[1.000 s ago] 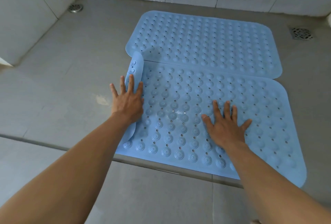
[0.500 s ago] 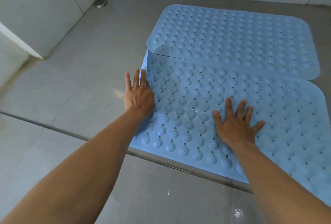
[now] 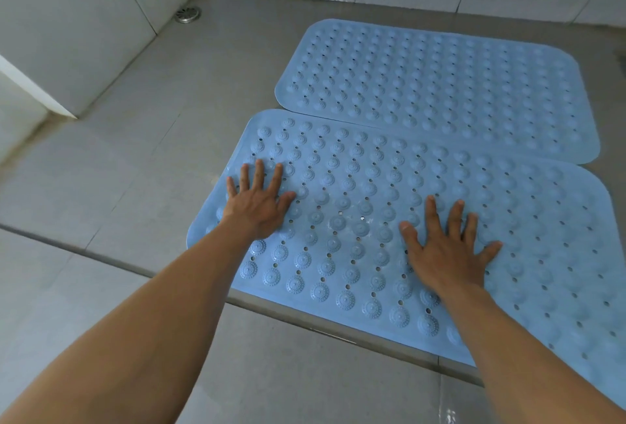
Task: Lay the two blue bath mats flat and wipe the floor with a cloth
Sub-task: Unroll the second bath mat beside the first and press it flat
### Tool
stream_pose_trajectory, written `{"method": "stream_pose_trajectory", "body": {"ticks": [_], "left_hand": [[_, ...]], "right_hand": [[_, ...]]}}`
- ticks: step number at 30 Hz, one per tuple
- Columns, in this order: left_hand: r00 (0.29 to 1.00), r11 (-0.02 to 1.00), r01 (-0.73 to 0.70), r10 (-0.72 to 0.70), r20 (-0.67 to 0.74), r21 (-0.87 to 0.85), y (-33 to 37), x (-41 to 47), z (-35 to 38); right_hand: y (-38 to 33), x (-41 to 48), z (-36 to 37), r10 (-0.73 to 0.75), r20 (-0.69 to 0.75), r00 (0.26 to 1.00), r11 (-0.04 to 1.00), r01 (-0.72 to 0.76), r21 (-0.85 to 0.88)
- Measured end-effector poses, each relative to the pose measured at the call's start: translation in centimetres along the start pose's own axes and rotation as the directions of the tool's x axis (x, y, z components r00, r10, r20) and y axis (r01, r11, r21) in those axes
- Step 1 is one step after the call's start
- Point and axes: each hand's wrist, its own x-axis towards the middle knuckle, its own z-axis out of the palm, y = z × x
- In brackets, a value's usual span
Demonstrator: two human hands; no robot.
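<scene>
You are pressing your left hand (image 3: 257, 203) and right hand (image 3: 447, 251) flat, fingers spread and gripping nothing, on the near blue bath mat (image 3: 355, 166). It is lying flat on the grey tiled floor (image 3: 135, 159), showing rows of round bumps and small holes. Two mats are lying here; the far blue bath mat (image 3: 433, 85) is touching its far edge.
</scene>
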Motion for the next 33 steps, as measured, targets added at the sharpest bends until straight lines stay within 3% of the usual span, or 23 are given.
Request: {"method": "stream_pose_trajectory", "body": {"ticks": [13,15,18,21,33], "left_hand": [[0.998,0.997,0.068,-0.068,-0.009,0.024,-1.4,0.6,0.6],[0.997,0.997,0.074,-0.074,-0.027,0.026,-1.1,0.7,1.0],[0.995,0.996,0.079,-0.081,-0.051,-0.046,-0.3,1.1,1.1],[0.995,0.994,0.086,-0.089,-0.049,-0.066,0.1,1.4,1.0],[0.991,0.993,0.105,-0.108,-0.075,-0.045,0.9,1.4,1.4]], "right_hand": [[1.5,0.1,0.0,-0.054,-0.036,0.998,0.998,0.054,0.013],[2.6,0.2,-0.3,-0.02,-0.07,0.997,0.999,0.022,0.023],[6.0,0.9,-1.7,0.157,-0.116,0.981,0.985,-0.147,0.086],[9.6,1.4,-2.6,0.29,-0.041,0.956,0.955,-0.287,0.075],[11.1,1.3,-2.5,0.276,-0.07,0.958,0.959,-0.271,0.079]]}}
